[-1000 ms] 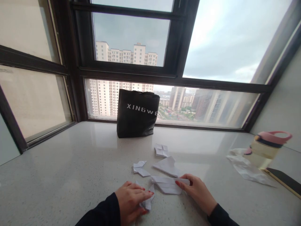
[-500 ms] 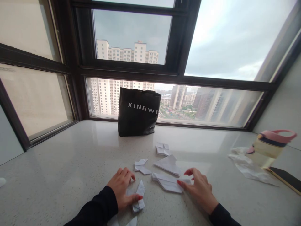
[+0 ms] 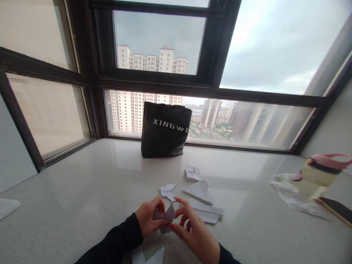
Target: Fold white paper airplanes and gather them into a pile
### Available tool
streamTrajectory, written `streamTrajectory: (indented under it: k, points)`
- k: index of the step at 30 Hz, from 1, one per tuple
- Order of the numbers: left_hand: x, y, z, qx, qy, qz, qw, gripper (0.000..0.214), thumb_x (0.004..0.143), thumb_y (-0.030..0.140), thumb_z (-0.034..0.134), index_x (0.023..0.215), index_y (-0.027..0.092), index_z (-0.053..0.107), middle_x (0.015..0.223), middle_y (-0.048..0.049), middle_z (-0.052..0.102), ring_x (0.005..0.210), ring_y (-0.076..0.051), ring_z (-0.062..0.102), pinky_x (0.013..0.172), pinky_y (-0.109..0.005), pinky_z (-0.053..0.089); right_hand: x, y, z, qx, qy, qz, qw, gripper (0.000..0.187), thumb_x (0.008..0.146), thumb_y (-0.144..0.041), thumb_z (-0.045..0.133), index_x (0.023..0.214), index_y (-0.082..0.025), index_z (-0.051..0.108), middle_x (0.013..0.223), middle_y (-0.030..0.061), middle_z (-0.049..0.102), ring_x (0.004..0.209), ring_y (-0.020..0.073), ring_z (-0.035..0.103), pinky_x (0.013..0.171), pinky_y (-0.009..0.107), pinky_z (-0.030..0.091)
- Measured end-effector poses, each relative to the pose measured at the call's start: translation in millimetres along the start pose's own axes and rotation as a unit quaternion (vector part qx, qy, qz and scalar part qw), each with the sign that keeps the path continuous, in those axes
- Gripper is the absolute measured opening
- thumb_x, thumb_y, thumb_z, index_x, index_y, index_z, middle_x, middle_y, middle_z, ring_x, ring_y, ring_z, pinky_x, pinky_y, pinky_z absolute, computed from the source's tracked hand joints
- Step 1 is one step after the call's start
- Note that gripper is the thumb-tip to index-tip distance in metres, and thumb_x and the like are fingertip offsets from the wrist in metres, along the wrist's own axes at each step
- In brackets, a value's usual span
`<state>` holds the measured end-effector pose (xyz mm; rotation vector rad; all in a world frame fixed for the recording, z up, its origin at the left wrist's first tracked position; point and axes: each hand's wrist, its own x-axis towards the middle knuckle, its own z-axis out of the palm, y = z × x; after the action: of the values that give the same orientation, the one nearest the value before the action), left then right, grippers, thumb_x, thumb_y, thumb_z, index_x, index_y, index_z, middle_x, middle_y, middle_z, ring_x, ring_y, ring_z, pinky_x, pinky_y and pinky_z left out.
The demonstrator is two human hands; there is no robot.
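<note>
My left hand (image 3: pixel 150 217) is closed on a small piece of folded white paper (image 3: pixel 170 212), pinching it between thumb and fingers. My right hand (image 3: pixel 194 229) grips the same paper from the other side, its thumb low on it and its index finger near the top. Just beyond the hands lie a small pointed paper fold (image 3: pixel 168 190), a triangular folded paper (image 3: pixel 200 191) and a long folded paper (image 3: pixel 210 213), partly behind my right fingers. Farther back is a square paper fold (image 3: pixel 193 173). More folded paper (image 3: pixel 156 256) shows at the bottom edge.
A black bag (image 3: pixel 166 130) stands upright by the window on the speckled white surface (image 3: pixel 82 194). On the right are a bottle with a pink lid (image 3: pixel 319 174), a crumpled tissue (image 3: pixel 293 196) and a phone (image 3: pixel 337 209). A white object (image 3: pixel 8 208) lies at the left edge.
My right hand has left the long folded paper and moved left to join my left hand. The paper by my left hand is now lifted and held between both hands.
</note>
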<state>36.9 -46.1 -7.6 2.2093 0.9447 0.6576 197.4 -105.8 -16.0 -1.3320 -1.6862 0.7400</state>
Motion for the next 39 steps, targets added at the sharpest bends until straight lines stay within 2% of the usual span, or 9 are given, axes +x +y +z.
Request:
streamTrajectory:
  k: [5,8,13,18,21,25,28,31,39]
  points:
    - [1,-8,-14.3,0.001,0.087,-0.009,0.996,0.022,0.064,0.031,0.056,0.072,0.018,0.04,0.06,0.006,0.046,0.048,-0.007,0.041,0.049,-0.019,0.033,7,10,12,0.138,-0.014,0.041,0.99,0.021,0.072,-0.037,0.051,0.078,-0.017,0.048,0.056,-0.0023,0.05,0.048,0.0094,0.046,0.043,0.02,0.036]
    - [2,-12,-20.9,-0.011,0.101,-0.026,0.994,0.02,0.066,0.029,0.054,0.072,0.019,0.038,0.063,0.005,0.048,0.048,-0.007,0.043,0.047,-0.019,0.033,5,13,12,0.152,0.007,0.048,0.987,0.029,0.072,-0.038,0.051,0.092,-0.018,0.044,0.057,-0.0041,0.047,0.046,0.0084,0.043,0.042,0.02,0.035]
    - [-1,-8,-11.8,-0.086,0.051,0.038,0.994,0.026,0.067,0.035,0.056,0.081,0.019,0.039,0.066,0.0036,0.051,0.057,-0.009,0.048,0.053,-0.019,0.038,1,10,16,0.131,0.022,0.055,0.99,0.052,0.065,-0.036,0.059,0.109,-0.021,0.035,0.075,-0.0022,0.047,0.044,0.005,0.04,0.042,0.018,0.034]
    - [-4,-6,-10.2,-0.121,0.002,0.045,0.992,0.038,0.066,0.039,0.057,0.092,0.019,0.038,0.078,0.0012,0.049,0.058,-0.008,0.049,0.055,-0.02,0.039,3,7,15,0.193,-0.045,0.076,0.977,0.03,0.064,-0.043,0.058,0.069,-0.015,0.048,0.056,-0.0042,0.044,0.04,0.0049,0.036,0.034,0.016,0.03]
    - [-6,-10,-26.5,-0.082,-0.018,-0.002,0.996,0.052,0.061,0.045,0.059,0.1,0.019,0.037,0.091,-0.0017,0.047,0.057,-0.007,0.048,0.05,-0.019,0.038,4,5,12,0.224,-0.003,0.064,0.972,0.03,0.066,-0.045,0.055,0.065,-0.017,0.043,0.054,-0.0046,0.043,0.041,0.0054,0.037,0.033,0.015,0.03]
    - [-15,-14,-49.7,0.027,-0.138,-0.038,0.989,0.042,0.057,0.052,0.058,0.082,0.019,0.052,0.075,0.001,0.052,0.064,-0.012,0.047,0.057,-0.022,0.038,5,9,10,0.181,0.04,0.048,0.982,0.028,0.07,-0.042,0.051,0.064,-0.018,0.039,0.053,-0.0062,0.04,0.04,0.0053,0.036,0.033,0.016,0.032]
    - [-24,-12,-49.7,0.108,-0.19,-0.006,0.976,0.045,0.041,0.052,0.067,0.07,0.02,0.057,0.074,0.0007,0.052,0.071,-0.016,0.044,0.061,-0.024,0.037,5,13,9,0.136,0.041,0.036,0.989,0.024,0.072,-0.038,0.05,0.064,-0.018,0.039,0.053,-0.0062,0.04,0.04,0.0059,0.037,0.035,0.017,0.033]
    - [-30,-9,-39.5,0.138,-0.217,0.039,0.966,0.046,0.03,0.051,0.071,0.06,0.02,0.058,0.078,0.0003,0.049,0.075,-0.017,0.043,0.063,-0.024,0.037,5,13,10,0.126,0.046,0.029,0.991,0.022,0.073,-0.036,0.049,0.065,-0.018,0.039,0.053,-0.0061,0.04,0.041,0.006,0.038,0.035,0.017,0.033]
    - [-21,0,-46.5,0.028,-0.222,0.036,0.974,0.037,0.043,0.047,0.07,0.053,0.017,0.051,0.066,0.0034,0.053,0.066,-0.011,0.044,0.058,-0.019,0.037,5,10,6,0.123,0.062,0.034,0.99,0.02,0.073,-0.034,0.048,0.065,-0.019,0.038,0.053,-0.0067,0.038,0.042,0.0066,0.039,0.036,0.017,0.034]
